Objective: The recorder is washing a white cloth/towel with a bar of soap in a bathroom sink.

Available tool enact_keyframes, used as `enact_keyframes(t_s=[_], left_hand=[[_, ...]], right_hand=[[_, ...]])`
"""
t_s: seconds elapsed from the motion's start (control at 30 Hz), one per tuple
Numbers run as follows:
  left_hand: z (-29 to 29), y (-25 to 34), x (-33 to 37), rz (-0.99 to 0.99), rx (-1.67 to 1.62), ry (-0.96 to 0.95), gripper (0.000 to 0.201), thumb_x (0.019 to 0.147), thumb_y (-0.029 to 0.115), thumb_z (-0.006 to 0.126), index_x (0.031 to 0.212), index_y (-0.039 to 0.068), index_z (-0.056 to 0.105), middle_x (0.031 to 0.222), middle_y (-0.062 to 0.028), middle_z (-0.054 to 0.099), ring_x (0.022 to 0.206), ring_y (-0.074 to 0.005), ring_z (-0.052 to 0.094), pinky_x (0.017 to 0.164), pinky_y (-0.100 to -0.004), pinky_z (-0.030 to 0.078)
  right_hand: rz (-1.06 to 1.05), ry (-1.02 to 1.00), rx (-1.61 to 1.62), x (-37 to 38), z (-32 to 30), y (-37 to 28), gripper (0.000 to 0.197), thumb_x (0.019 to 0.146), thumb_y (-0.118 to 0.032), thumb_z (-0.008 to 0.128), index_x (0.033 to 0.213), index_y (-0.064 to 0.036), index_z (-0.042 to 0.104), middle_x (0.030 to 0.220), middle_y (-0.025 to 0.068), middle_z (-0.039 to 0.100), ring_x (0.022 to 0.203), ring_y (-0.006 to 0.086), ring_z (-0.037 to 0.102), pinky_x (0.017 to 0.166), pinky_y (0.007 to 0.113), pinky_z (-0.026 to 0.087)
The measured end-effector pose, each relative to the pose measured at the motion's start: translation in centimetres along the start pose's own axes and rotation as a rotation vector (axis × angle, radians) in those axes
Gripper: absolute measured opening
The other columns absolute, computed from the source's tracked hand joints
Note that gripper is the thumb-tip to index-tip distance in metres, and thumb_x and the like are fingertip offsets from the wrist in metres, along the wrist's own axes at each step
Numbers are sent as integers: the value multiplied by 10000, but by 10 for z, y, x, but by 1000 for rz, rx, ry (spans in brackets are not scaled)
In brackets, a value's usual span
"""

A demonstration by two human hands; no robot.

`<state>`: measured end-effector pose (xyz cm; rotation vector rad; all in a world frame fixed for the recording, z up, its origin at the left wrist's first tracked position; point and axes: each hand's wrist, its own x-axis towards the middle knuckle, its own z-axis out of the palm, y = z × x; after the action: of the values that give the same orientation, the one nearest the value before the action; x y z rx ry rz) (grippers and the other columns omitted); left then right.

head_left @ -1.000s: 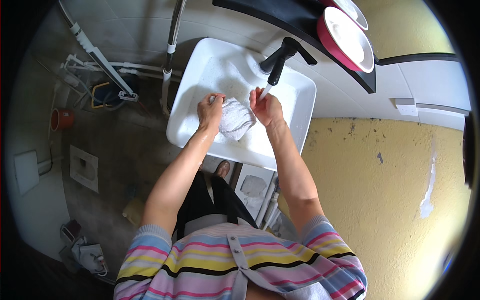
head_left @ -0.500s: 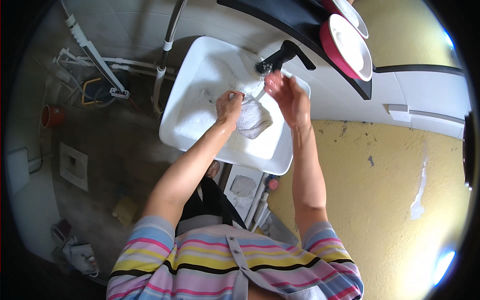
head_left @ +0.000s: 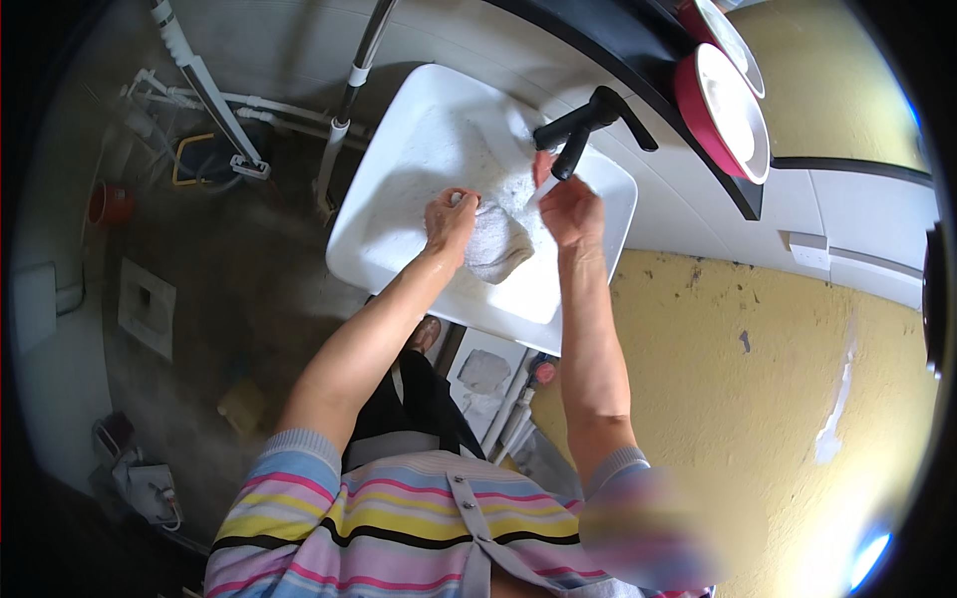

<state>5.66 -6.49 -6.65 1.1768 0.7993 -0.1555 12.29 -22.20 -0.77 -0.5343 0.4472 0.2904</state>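
Note:
A white basin (head_left: 349, 234) holds water and suds. My left hand (head_left: 451, 224) is closed on one end of a pale grey knitted cloth (head_left: 498, 246), which hangs bunched over the suds. My right hand (head_left: 576, 214) is up at the black tap (head_left: 583, 118), its fingers curled round a short black tap nozzle (head_left: 569, 156) that points down toward the basin. Below the nozzle runs a whitish streak, which looks like water. Part of the right fingers is hidden behind the nozzle.
Above the tap juts a black shelf (head_left: 608, 50) with a red, white-lined bowl (head_left: 733, 115) at its edge and another behind. A metal pole (head_left: 356, 80) rises left of the basin. A yellow wall (head_left: 698, 379) stands on the right. An orange bucket (head_left: 110, 204) is on the floor.
My right hand, spread apart beside the tap before, has closed in around the nozzle, which now points down toward it. My left hand keeps its hold on the cloth. The view has shifted slightly.

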Motion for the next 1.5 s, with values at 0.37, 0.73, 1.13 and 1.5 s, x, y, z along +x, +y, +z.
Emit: enact_keyframes(t_s=[0.37, 0.73, 1.13, 1.5], left_hand=[[-25, 17, -10, 56, -5, -65, 81, 850, 122, 615, 872, 67, 670, 844, -45, 634, 781, -130, 571, 686, -284, 476], [-37, 33, -21, 15, -66, -66, 84, 855, 100, 607, 878, 69, 682, 884, -41, 650, 818, -122, 585, 737, -270, 469], [-43, 25, -28, 13, -98, -16, 91, 837, 97, 612, 857, 44, 683, 840, -44, 648, 764, -123, 576, 697, -275, 470], [-34, 32, -15, 12, -247, -65, 137, 862, 139, 634, 916, 27, 692, 881, -48, 655, 815, -124, 584, 766, -274, 471]], right_hand=[[-823, -118, -2028, -5, -38, 39, 692, 778, 38, 526, 1438, 15, 320, 1501, 247, 283, 1385, 391, 297, 1129, 403, 283], [-611, -202, -2024, 18, 23, 59, 566, 808, -28, 579, 1359, 5, 455, 1457, 217, 384, 1340, 374, 385, 1104, 432, 316], [-854, 52, -2035, 80, 28, 76, 592, 822, -218, 657, 1338, 7, 473, 1478, 210, 352, 1384, 326, 311, 1135, 443, 223], [54, 269, -944, -21, -32, 48, 452, 932, -381, 571, 1218, -31, 578, 1145, 78, 652, 1044, 209, 620, 869, 411, 497]])
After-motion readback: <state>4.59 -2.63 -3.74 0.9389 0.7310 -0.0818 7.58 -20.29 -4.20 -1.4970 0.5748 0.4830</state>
